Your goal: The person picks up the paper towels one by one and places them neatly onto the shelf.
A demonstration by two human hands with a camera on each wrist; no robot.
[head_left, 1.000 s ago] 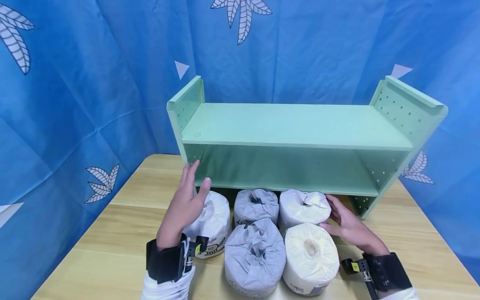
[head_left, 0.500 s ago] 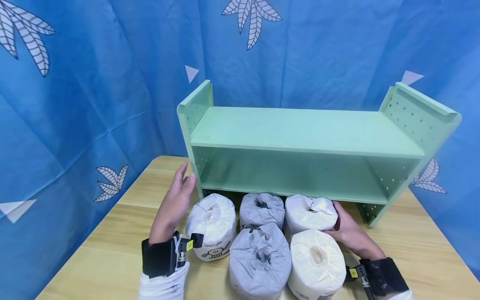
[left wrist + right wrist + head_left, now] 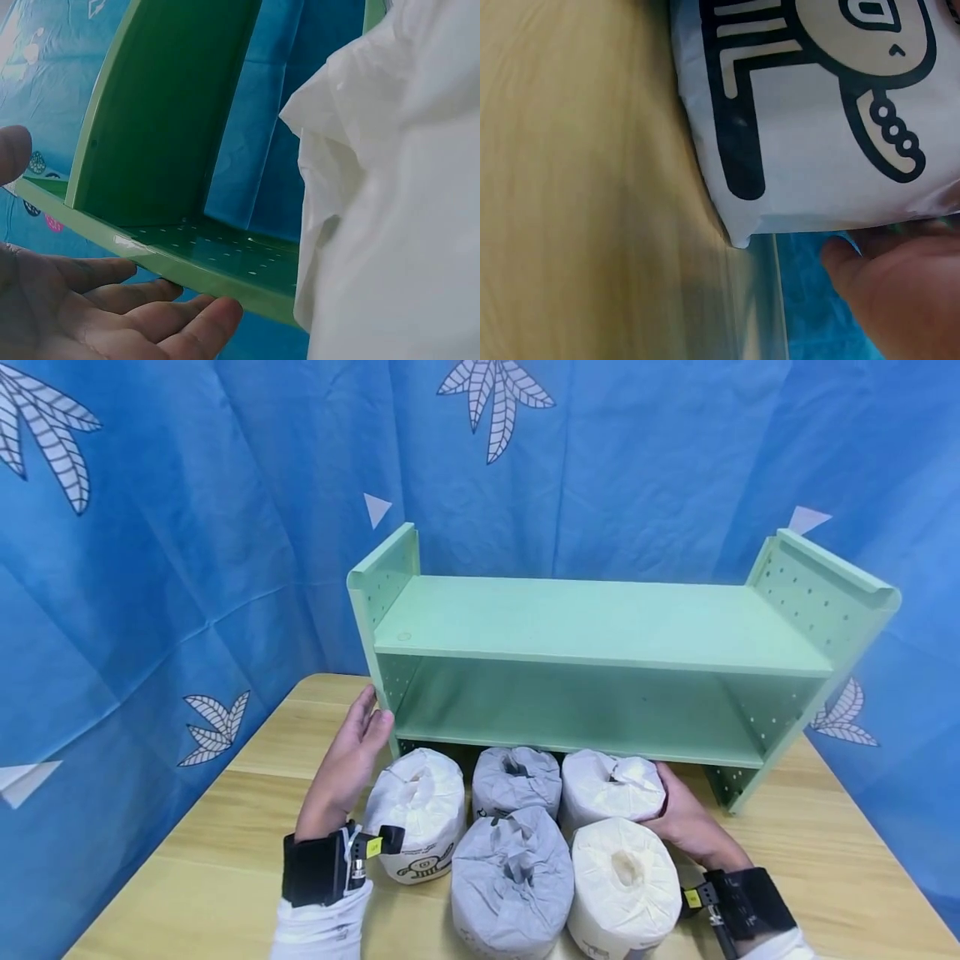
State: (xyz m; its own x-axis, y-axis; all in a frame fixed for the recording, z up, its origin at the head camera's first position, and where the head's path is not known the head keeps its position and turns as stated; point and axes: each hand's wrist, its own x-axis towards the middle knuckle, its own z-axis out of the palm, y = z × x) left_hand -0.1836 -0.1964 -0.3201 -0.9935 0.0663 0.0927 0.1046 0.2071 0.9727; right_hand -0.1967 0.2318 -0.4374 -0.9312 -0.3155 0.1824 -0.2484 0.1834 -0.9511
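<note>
The right hand (image 3: 686, 822) curls its grip round the back white roll (image 3: 611, 785), which sits on the worktop (image 3: 225, 827) just under the green shelf (image 3: 600, 627). The left hand (image 3: 345, 768) hangs with fingers relaxed, holding nothing, beside the left white roll (image 3: 416, 810). Lifted carelessly, the held roll could knock the shelf edge just above the grip, or nudge the grey roll (image 3: 516, 779) beside it.

Both hands are bare. Each wrist wears a broad black strap (image 3: 315, 867) carrying a small black camera block with a yellow tag (image 3: 372, 847). White sleeves (image 3: 321, 927) begin just behind the straps.
</note>
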